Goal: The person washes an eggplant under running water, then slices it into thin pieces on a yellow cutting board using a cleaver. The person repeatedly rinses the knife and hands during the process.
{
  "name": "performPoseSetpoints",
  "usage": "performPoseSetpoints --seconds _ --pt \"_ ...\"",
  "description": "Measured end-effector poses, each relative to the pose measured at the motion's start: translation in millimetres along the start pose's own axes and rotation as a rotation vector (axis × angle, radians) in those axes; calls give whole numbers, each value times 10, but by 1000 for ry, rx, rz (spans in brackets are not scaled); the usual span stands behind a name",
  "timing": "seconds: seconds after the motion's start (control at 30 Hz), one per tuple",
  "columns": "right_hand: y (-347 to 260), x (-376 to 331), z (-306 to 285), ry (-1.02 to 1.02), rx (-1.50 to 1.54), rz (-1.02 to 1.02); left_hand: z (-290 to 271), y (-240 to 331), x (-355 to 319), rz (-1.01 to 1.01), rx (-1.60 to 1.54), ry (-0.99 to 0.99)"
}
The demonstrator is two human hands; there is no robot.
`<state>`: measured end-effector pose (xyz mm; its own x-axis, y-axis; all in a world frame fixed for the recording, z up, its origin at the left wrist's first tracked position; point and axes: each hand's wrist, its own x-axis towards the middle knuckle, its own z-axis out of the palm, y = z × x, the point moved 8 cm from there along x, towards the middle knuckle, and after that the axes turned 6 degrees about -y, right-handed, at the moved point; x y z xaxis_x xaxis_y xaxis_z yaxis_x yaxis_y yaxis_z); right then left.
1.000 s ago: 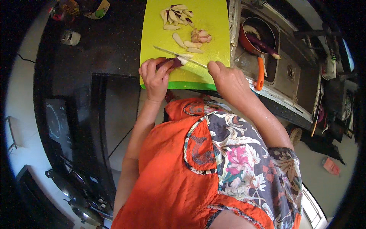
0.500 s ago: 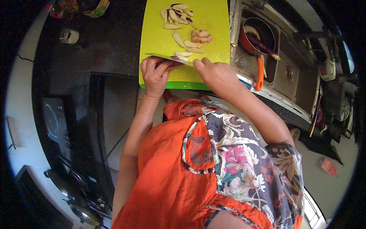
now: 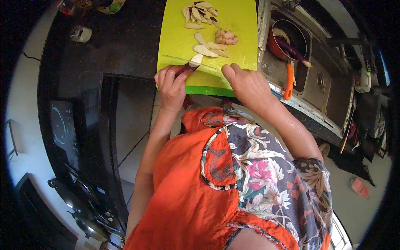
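On a yellow-green cutting board (image 3: 241, 25), my left hand (image 3: 171, 83) grips a purple eggplant (image 3: 182, 71) near the front edge. A pale cut face points away from me at its far end. My right hand (image 3: 250, 85) is closed around a knife (image 3: 213, 67), its handle hidden inside the fingers. The thin blade reaches left across the board, at the eggplant. Just beyond it lie several pale eggplant slices (image 3: 204, 51). Peeled garlic cloves (image 3: 226, 37) sit in a clump to their right. Farther back is a pile of purple-skinned slices (image 3: 199, 14).
At the right, a sink (image 3: 321, 81) holds a red pan (image 3: 276, 49) with an orange handle (image 3: 288, 81) toward me. A whole eggplant (image 3: 293, 52) leans in it. A small white jar (image 3: 80, 34) stands on the black counter (image 3: 125, 37) at left.
The eggplant piece has swung up, showing a pale cut face past the blade. Slices beyond it sit differently, a broad one now among them. The whole view has shifted slightly.
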<state>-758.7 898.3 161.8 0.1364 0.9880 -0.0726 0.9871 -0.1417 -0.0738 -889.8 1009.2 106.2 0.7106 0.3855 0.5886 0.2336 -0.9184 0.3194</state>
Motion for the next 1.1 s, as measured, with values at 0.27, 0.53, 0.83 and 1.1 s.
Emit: performPoseSetpoints --seconds 0.27,0.53,0.83,1.1 --pt "144 -116 -91 -114 -54 33 -11 -55 143 -58 110 -83" --pt "171 -259 -33 -100 34 46 -19 -8 237 148 -91 -186" --pt "129 -337 -61 -113 -32 10 22 8 128 66 -80 -49" --pt "125 -270 19 -111 -26 -10 60 -1 112 35 -119 -8"
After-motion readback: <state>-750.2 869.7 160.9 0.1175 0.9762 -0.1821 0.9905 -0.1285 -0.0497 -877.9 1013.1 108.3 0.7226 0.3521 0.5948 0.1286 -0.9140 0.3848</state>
